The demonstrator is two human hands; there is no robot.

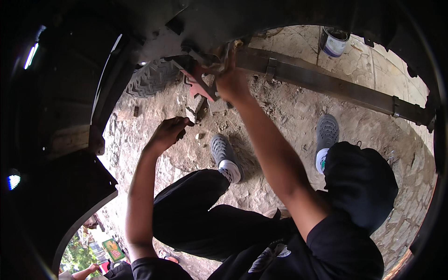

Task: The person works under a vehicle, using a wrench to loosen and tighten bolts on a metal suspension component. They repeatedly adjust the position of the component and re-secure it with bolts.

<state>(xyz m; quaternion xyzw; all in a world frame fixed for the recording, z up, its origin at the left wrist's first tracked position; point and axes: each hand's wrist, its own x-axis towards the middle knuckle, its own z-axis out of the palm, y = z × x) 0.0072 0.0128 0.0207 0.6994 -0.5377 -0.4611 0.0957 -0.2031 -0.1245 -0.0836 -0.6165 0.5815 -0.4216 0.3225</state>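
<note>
The right hand (pixel 232 84) reaches up against dark metalwork (pixel 198 57), fingers raised; I cannot tell whether they grip it. The left hand (pixel 169 134) is lower, its fingers curled toward the thumb; whether they pinch anything is unclear. The metalwork sits near the top centre, dull and angular, with a red slanted part (pixel 200 86) just below. Left of it is a treaded tyre (pixel 151 80); rightward runs a long beam (pixel 326 81), a bucket (pixel 333 44) beyond. Grey shoes (pixel 223 148) rest on rough ground (pixel 290 114).
</note>
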